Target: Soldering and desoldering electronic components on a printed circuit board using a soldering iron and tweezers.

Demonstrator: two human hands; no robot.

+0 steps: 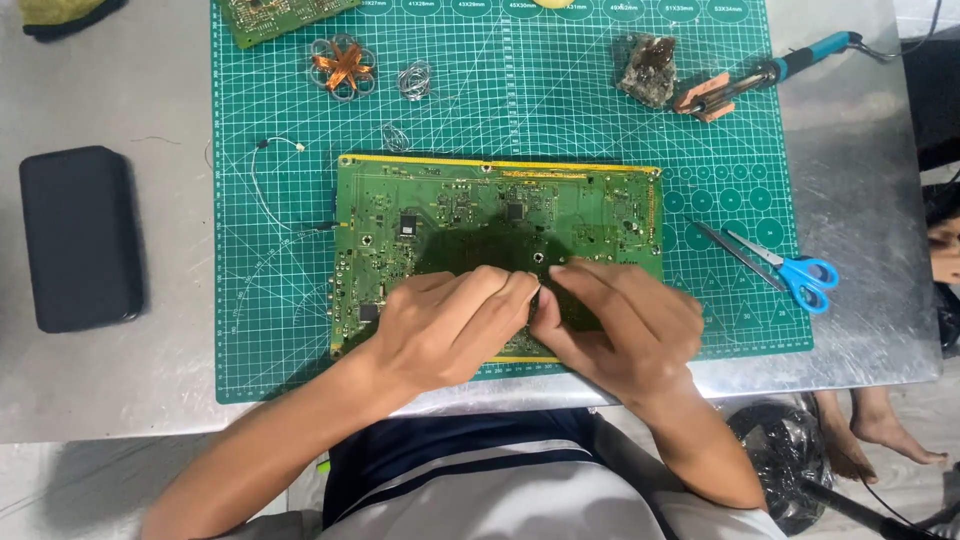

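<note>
A large green circuit board (480, 215) lies flat on a green cutting mat (280, 300). My left hand (450, 325) and my right hand (625, 325) rest on the board's near edge, fingertips meeting near the middle. Between the fingertips sits a small dark part (536, 300); both hands pinch at it, and what it is stays hidden. A thin white wire (262, 190) runs from the board's left side across the mat.
Blue-handled scissors (790, 268) lie right of the board. A soldering iron (780, 70) on an orange rest and a brownish lump (648, 68) sit at the back right. Wire coils (342, 65), another board (275, 15) and a black case (80, 238) lie left. Bare feet (880, 425) stand at right.
</note>
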